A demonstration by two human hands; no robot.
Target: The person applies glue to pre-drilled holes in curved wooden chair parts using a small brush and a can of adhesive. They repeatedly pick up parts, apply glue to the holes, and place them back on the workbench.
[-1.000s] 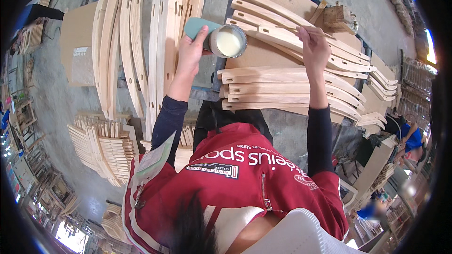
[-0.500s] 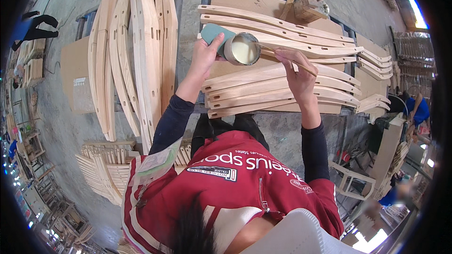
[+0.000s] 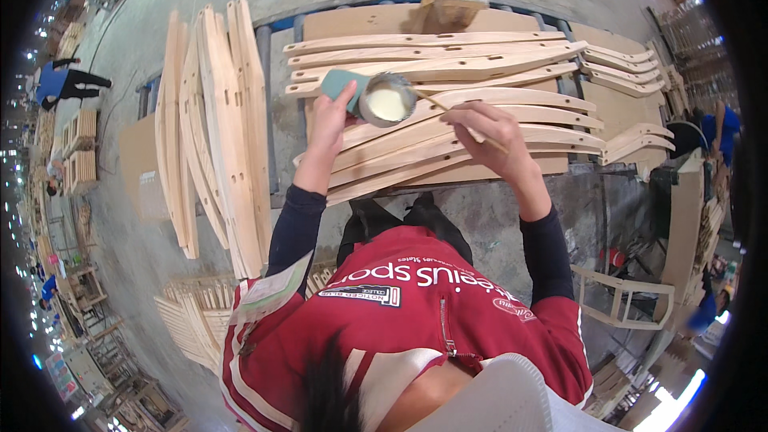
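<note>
In my left hand [image 3: 328, 124] is a round metal cup [image 3: 405, 88] of creamy white liquid [image 3: 390, 104]. A flat teal piece [image 3: 340, 82] lies between my thumb and the cup; whether it is fixed to the cup I cannot tell. My right hand [image 3: 490, 134] is closed around a thin wooden stick [image 3: 434, 102]. Its far end reaches the cup's right rim, and I cannot make out whether it has bristles. Both hands are above curved, slotted wooden pieces [image 3: 456, 66] laid side by side in two groups.
Cardboard [image 3: 352, 22] lies under the wood on a roller table. A wooden block [image 3: 454, 10] stands at the far edge. Long slotted pieces [image 3: 232, 112] are at the left, shorter curved ones [image 3: 624, 72] at the right. Another person [image 3: 64, 84] is at the far left.
The whole view has shifted, with the wooden pieces now further left. My right hand has drawn slightly away from the cup with the stick. My left hand keeps hold of the cup.
</note>
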